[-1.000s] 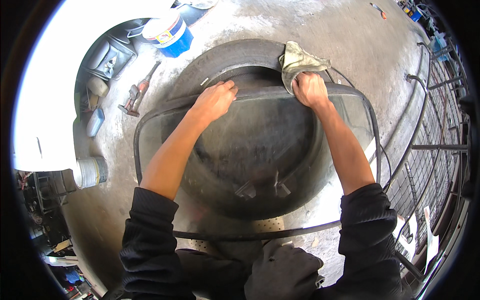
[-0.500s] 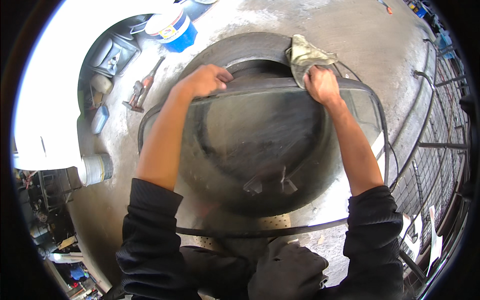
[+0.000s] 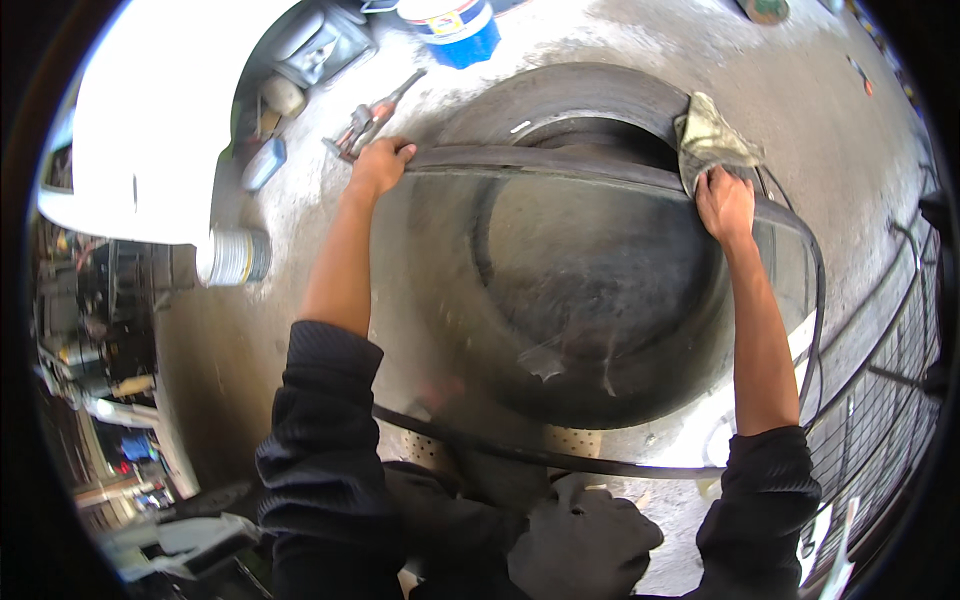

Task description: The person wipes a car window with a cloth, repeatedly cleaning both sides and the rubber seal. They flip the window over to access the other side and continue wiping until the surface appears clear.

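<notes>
A large glass pane (image 3: 600, 250) with rounded corners, like a vehicle window, lies before me over a tire (image 3: 590, 85). Black rubber trim (image 3: 540, 158) runs round its rim. At the left end of the far edge, my left hand (image 3: 382, 166) is closed on the trim. Farther right along that edge, my right hand (image 3: 726, 204) is closed on a dirty, pale yellowish cloth (image 3: 715, 132) that drapes over the edge. The tire's far part shows beyond the pane, and its near part shows through the glass. Fingertips under the far edge are hidden.
A blue and white bucket (image 3: 452, 35), a reddish tool (image 3: 370, 115), a blue block (image 3: 264, 164) and a white ribbed pail (image 3: 235, 256) stand or lie to the left. A white curved panel (image 3: 160, 110) looms there. Metal mesh (image 3: 880, 450) lines the right side.
My left hand has slid left along the far edge, to its left end. My right hand still grips the cloth. The view has turned, moving the surroundings rightward.
</notes>
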Tool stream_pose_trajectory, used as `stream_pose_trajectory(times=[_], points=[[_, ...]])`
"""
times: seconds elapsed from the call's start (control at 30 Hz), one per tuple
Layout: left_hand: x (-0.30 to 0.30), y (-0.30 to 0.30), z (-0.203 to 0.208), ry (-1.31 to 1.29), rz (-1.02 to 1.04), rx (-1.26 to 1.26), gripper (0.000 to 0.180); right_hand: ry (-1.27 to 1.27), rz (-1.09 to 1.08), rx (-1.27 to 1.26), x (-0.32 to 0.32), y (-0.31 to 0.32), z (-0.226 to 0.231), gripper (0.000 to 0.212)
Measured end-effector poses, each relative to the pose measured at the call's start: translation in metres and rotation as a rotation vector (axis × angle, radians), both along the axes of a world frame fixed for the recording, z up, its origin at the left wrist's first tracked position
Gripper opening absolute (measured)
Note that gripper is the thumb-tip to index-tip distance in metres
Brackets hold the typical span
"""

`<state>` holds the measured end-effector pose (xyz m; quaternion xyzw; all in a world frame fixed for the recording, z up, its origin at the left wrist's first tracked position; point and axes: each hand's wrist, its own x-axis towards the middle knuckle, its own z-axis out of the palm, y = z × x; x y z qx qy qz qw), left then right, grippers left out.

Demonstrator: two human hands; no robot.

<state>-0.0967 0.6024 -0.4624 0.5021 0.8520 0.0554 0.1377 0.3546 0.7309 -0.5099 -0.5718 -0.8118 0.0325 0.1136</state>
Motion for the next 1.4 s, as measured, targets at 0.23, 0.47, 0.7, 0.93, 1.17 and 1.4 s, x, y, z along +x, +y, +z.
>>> stream_pose_trajectory(times=[0.23, 0.47, 0.7, 0.93, 1.17, 1.4], points=[[-0.030, -0.055, -0.010, -0.076, -0.061, -0.086, 0.043, -0.227, 0.113, -0.031, 0.001, 0.008, -0.001, 0.039], [-0.029, -0.105, 0.015, -0.363, -0.091, -0.022, 0.040, -0.214, 0.181, 0.143, 0.011, 0.007, -0.019, 0.035], [-0.023, -0.105, 0.010, -0.393, -0.120, 0.029, 0.043, 0.010, 0.023, -0.146, -0.001, 0.007, 0.005, 0.033], [-0.024, -0.089, 0.000, -0.518, -0.203, -0.103, 0.048, 0.051, 0.215, -0.403, -0.091, -0.022, 0.026, 0.036], [0.004, -0.083, 0.008, -0.239, -0.228, -0.105, 0.050, 0.037, 0.276, -0.373, -0.173, -0.074, 0.019, 0.030], [0.015, -0.098, 0.043, -0.099, -0.301, 0.122, 0.047, 0.073, 0.172, -0.147, -0.166, -0.101, 0.058, 0.028]])
